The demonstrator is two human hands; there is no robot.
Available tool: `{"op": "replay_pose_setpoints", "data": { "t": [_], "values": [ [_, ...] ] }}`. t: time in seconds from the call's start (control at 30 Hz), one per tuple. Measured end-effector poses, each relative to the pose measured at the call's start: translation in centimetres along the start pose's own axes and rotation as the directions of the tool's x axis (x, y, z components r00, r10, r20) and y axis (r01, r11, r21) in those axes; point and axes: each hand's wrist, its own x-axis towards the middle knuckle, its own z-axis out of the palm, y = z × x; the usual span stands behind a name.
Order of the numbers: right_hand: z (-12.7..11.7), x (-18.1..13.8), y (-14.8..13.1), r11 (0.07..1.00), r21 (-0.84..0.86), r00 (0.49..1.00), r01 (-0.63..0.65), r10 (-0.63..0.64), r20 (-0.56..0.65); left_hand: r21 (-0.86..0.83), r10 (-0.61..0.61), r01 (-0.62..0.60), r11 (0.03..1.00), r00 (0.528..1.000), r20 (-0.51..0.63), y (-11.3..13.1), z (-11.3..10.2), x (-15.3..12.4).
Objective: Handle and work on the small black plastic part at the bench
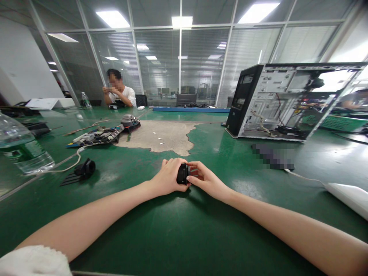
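The left hand (169, 175) grips one black component (181, 175) over the green table (172, 237); the right hand (204, 180) pinches its edge. One computer tower (274, 86), two plastic bottles (23, 143); the nearer label (21, 151) is illegible.

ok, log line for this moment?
left grip: holding black part | right grip: touching its right end | below: green table | right: open computer case

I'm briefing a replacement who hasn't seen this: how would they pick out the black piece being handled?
Find the green table, then follow both bare forearms inward. The black piece sits in the left hand, the right hand at its side. Unlike the slatted black part near the large bottle, it is held.
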Motion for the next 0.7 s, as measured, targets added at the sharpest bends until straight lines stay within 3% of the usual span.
{"op": "replay_pose_setpoints", "data": {
  "t": [0.1, 0.27, 0.43, 0.57, 0.7],
  "values": [
    [0.02, -0.16, -0.16, 0.999, 0.031, 0.999, 0.020, -0.022, 0.042, -0.001, -0.005, 0.005, 1.000, 1.000, 0.014, -0.04, -0.02, -0.03],
    [0.10, -0.37, -0.63, 0.997, 0.054, 0.999, 0.051, -0.052, 0.010, -0.006, -0.004, 0.004, 1.000, 1.000, 0.010, 0.07, -0.10, 0.01],
    [0.00, -0.11, -0.23, 1.000, -0.006, 0.999, 0.018, -0.018, -0.035, -0.017, -0.013, 0.013, 1.000, 1.000, 0.010, 0.21, -0.18, 0.03],
    [-0.03, -0.08, -0.10, 1.000, -0.010, 1.000, -0.003, 0.003, 0.018, -0.010, -0.006, 0.006, 1.000, 1.000, 0.012, 0.15, -0.19, -0.02],
    [0.00, -0.24, -0.27, 0.996, -0.029, 0.996, 0.084, -0.083, 0.009, 0.002, -0.004, 0.004, 1.000, 1.000, 0.016, 0.04, -0.16, -0.02]
  ]
}}
